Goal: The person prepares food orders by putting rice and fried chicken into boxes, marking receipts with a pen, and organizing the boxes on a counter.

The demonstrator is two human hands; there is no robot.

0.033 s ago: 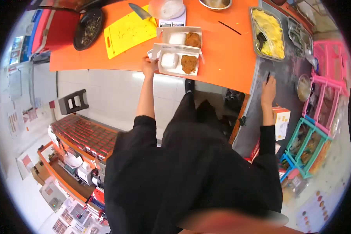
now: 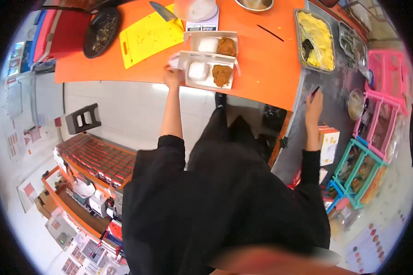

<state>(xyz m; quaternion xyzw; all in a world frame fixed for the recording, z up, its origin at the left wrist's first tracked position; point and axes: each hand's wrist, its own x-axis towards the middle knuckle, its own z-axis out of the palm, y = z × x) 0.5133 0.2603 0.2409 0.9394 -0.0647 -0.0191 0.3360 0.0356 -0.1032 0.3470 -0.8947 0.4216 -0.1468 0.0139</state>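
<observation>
At the front edge of the orange table, my left hand [image 2: 172, 76] is closed on a blurred white slip [image 2: 175, 61], beside the nearer carton. This open white food carton [image 2: 191, 83] holds a block of white rice [image 2: 198, 71] and a brown fried piece [image 2: 221, 75]. Right behind it, a second open carton [image 2: 212, 35] has the same kind of rice [image 2: 209, 45] and fried piece [image 2: 226, 46]. Over the dark side counter, my right hand [image 2: 314, 109] is closed around a slim dark pen [image 2: 315, 90], its tip pointing away from me.
A yellow cutting board [image 2: 147, 43] with a knife [image 2: 163, 11] lies at the back left, beside a black pan [image 2: 102, 33]. On the right are a metal tray of yellow food [image 2: 319, 36], a bowl [image 2: 356, 104], a small box [image 2: 329, 144] and plastic baskets [image 2: 385, 121].
My left hand has shifted slightly left with the white slip, away from the carton. The pen in my right hand has tilted further to the right.
</observation>
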